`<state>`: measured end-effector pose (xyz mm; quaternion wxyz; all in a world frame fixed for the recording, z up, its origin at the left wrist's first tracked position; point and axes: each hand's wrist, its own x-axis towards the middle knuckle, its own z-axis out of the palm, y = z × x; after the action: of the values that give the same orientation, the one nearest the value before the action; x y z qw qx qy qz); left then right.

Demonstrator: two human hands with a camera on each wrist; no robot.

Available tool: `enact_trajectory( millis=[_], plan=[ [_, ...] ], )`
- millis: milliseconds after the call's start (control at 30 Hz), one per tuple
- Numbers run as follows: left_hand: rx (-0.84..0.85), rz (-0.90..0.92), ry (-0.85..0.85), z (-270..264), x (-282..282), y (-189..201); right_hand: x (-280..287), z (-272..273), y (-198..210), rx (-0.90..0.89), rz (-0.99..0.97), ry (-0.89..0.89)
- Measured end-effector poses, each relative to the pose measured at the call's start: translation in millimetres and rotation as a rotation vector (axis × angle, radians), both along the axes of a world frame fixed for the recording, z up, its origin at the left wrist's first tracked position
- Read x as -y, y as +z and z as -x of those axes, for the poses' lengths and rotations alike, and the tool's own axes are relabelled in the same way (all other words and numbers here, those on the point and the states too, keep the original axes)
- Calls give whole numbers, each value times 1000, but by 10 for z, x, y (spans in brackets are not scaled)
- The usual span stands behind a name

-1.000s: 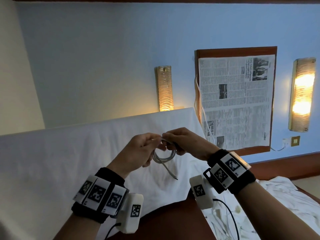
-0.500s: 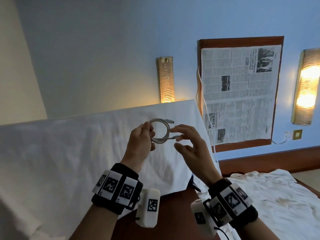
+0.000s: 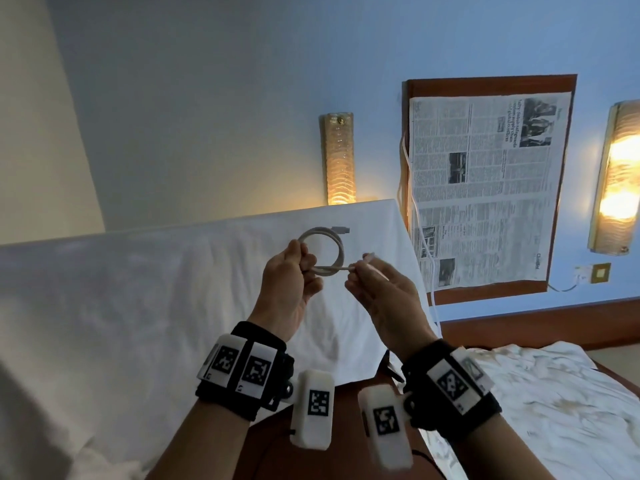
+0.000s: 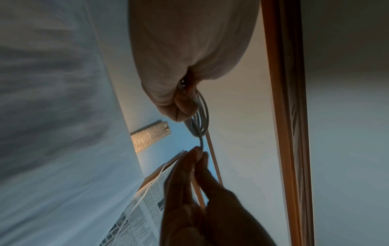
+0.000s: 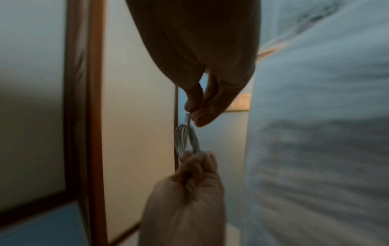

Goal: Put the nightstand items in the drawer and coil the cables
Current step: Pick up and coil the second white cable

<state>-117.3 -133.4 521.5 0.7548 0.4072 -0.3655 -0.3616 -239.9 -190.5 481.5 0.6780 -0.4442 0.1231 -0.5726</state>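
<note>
A thin white cable [image 3: 342, 252] is wound into a small coil, held up in front of the white bedding. My left hand [image 3: 303, 254] pinches the coil's left side between thumb and fingers. My right hand [image 3: 356, 271] pinches the cable's free end, which runs out of the coil's lower right. One plug sticks out at the coil's top. In the left wrist view the coil [image 4: 203, 116] hangs from the left hand [image 4: 183, 106], with the right hand [image 4: 197, 154] below. The right wrist view shows the right hand [image 5: 195, 113] on the end above the coil [image 5: 185, 138].
White bedding [image 3: 138, 289] fills the left and middle. A newspaper [image 3: 485, 185] covers a wood-framed surface at right, with another white cable [image 3: 414, 209] trailing along its left edge. Two lit lamps [image 3: 339, 161] [image 3: 620, 181] and a wall socket [image 3: 601, 271] are on the blue wall.
Both hands have risen with the coil. The right hand left the coil, opened briefly, and now pinches the loose end, which hung down a second ago.
</note>
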Motion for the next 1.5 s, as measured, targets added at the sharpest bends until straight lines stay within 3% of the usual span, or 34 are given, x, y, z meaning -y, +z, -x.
enact_trajectory(
  millis=[100,300,433,533,733,867,933,1333,1500],
  plan=[
    [78,1,-33,34,-53,26,58,-10,115,-59,-155,125],
    [145,-27,-9,29,-74,-51,58,90,241,-313,76,207],
    [231,-75,40,0,-38,-160,-3,97,222,-347,138,266],
    [253,-80,49,-18,-26,-177,-27,67,215,-406,218,136],
    [309,-81,30,-43,-76,-199,-55,2,194,-347,305,-50],
    [333,-88,6,-66,-72,-260,-50,-76,112,-498,643,-412],
    [345,-100,16,-93,-60,-300,-58,-76,75,-568,744,-473],
    [304,-128,-40,-142,47,-594,199,98,-301,-487,484,-294],
    [212,-210,-115,-37,41,-1056,220,233,-748,-585,464,-302]
  ],
)
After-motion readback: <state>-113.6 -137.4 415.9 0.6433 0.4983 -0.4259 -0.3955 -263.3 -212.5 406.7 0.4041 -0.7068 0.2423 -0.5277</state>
